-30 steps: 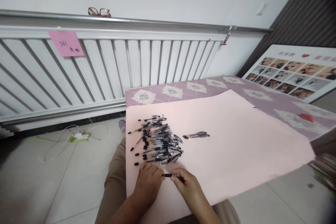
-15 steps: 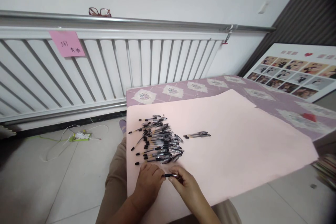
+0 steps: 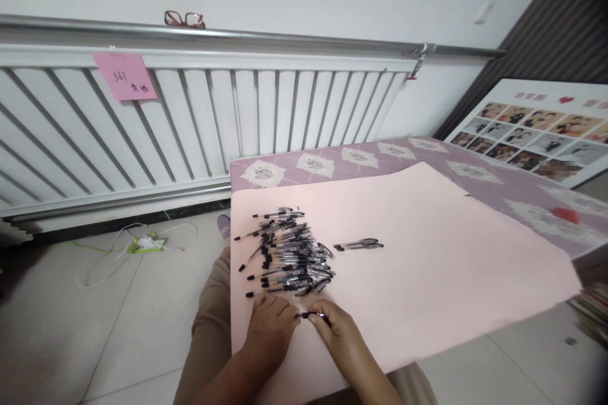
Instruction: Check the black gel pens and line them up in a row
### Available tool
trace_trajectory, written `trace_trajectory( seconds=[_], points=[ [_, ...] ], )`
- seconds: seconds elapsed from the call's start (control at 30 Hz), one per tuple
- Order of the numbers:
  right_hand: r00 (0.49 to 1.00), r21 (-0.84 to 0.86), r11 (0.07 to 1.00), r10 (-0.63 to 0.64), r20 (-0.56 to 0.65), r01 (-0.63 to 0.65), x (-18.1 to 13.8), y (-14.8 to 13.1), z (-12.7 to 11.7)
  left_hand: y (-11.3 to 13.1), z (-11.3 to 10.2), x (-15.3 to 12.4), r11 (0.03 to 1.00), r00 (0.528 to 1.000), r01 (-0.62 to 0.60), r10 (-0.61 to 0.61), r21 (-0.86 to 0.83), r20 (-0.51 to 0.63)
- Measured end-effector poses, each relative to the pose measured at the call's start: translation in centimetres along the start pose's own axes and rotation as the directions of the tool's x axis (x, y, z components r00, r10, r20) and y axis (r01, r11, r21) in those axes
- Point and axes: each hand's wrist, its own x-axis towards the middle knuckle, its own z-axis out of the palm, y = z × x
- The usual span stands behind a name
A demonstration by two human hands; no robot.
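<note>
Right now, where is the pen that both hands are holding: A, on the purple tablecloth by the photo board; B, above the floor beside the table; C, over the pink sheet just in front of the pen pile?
C: the left hand and right hand pinch the pen over the pink sheet, just nearer than the pen pile.

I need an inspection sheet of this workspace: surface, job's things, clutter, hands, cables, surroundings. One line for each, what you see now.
Surface: pink sheet laid over a patterned purple cloth on the table.
Job's things: one pen held between both hands; pen pile just beyond them; two pens lying apart to the pile's right.
Clutter: small red thing on the cloth, far right.
Hands: left hand and right hand each pinch an end of the pen with the fingers.
Cables: white wires and a power strip on the floor.
Surroundings: radiator with a pink note, glasses on the rail, photo board leaning at right.
</note>
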Motion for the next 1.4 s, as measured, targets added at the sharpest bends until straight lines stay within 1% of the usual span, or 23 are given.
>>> trace_trajectory(
  seconds=[0.17,0.27,0.33,0.43,0.5,0.6,0.73,0.87,0.93,1.0,1.07,1.13,1.27,1.33,1.4],
  points=[
    [1.000,0.039,0.999,0.020,-0.001,-0.020,0.2,-0.5,0.1,0.2,-0.5,0.2,1.000,1.000,0.012,-0.013,-0.026,-0.027],
    [0.996,0.145,0.986,0.088,-0.005,-0.086,0.2,-0.5,0.1,0.3,-0.8,0.4,0.999,0.999,0.021,-0.022,-0.046,-0.029],
    [0.990,0.273,0.952,0.140,0.010,-0.138,0.0,-0.4,0.1,0.4,-0.9,0.5,0.998,0.999,0.020,-0.022,-0.065,-0.038],
    [0.978,0.476,0.857,0.201,0.046,-0.199,-0.2,0.0,0.1,0.4,-1.1,0.5,0.995,0.999,0.028,-0.031,-0.091,-0.040],
    [0.973,0.534,0.816,0.222,0.067,-0.222,-0.4,0.3,0.0,0.4,-1.2,0.5,0.994,0.999,0.033,-0.036,-0.100,-0.031],
    [0.969,0.501,0.831,0.231,0.085,-0.242,-0.4,0.4,-0.1,0.5,-1.3,0.6,0.995,0.999,0.031,-0.035,-0.100,-0.035],
    [0.969,0.370,0.896,0.233,0.078,-0.245,-0.4,-0.2,-0.1,0.5,-1.5,0.5,0.995,0.998,0.019,-0.025,-0.097,-0.057],
    [0.989,0.147,0.979,0.145,-0.025,-0.139,-0.3,-0.9,-0.1,0.5,-1.6,0.5,0.995,0.998,-0.001,-0.006,-0.098,-0.067],
    [0.992,0.053,0.994,0.104,-0.067,-0.100,-0.2,-1.0,0.0,0.5,-1.6,0.6,0.995,0.998,-0.007,0.000,-0.096,-0.065],
    [0.994,0.007,0.995,0.097,-0.058,-0.096,-0.1,-0.9,0.0,0.6,-1.7,0.7,0.996,0.998,-0.013,0.007,-0.092,-0.064],
    [0.993,0.018,0.993,0.119,-0.013,-0.119,-0.1,-0.7,-0.2,0.6,-1.8,0.7,0.996,0.998,-0.018,0.011,-0.090,-0.068],
    [0.989,0.074,0.987,0.145,0.018,-0.146,-0.2,-0.6,-0.5,0.6,-1.8,0.7,0.995,0.998,-0.016,0.010,-0.094,-0.067],
    [0.991,0.198,0.971,0.135,-0.010,-0.131,-0.4,-0.7,-1.0,0.5,-1.6,0.6,0.995,0.998,-0.004,-0.003,-0.103,-0.067],
    [0.991,0.199,0.972,0.130,-0.009,-0.125,-0.4,-0.8,-1.1,0.5,-1.6,0.5,0.995,0.998,-0.004,-0.003,-0.102,-0.061],
    [0.993,0.152,0.982,0.118,-0.009,-0.115,-0.4,-1.0,-0.9,0.5,-1.6,0.6,0.995,0.998,-0.007,0.001,-0.098,-0.059]
  ],
)
